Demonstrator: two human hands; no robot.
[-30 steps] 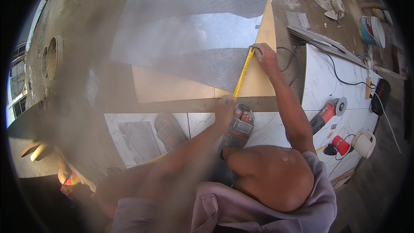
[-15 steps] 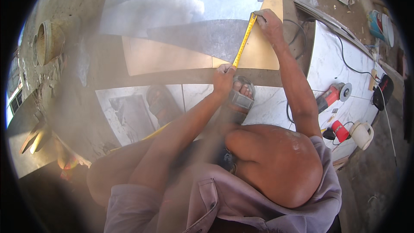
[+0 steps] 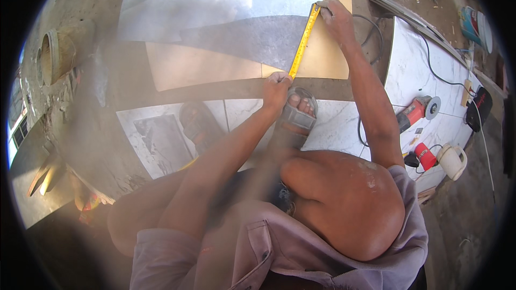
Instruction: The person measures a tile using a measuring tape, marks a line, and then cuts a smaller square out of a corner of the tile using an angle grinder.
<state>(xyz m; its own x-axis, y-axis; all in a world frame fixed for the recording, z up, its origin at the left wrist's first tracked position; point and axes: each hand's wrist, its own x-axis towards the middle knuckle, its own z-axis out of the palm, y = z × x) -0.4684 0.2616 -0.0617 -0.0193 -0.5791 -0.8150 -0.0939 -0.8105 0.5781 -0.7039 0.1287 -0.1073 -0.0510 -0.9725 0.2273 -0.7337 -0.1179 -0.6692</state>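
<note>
My right hand (image 3: 336, 21) pinches the metal end of a yellow tape measure (image 3: 302, 40) high on the sheets. My left hand (image 3: 276, 90) grips the tape's lower part beside my sandalled foot; whatever case it has is hidden. The stretched tape slants across the right side of a glossy grey sheet (image 3: 231, 37), which reflects pale light, and a tan board (image 3: 322, 64) beneath it.
White marble-look tiles (image 3: 432, 70) lie below and right, bearing a red angle grinder (image 3: 412, 113), cords, a red object (image 3: 424, 157) and a cream jug (image 3: 447, 162). Buckets (image 3: 473, 27) stand right, a dirty pail (image 3: 62, 53) left. Haze blurs the left side.
The whole scene has shifted upward in the view as the camera tilted. Both hands still hold the stretched tape at much the same places on the sheets.
</note>
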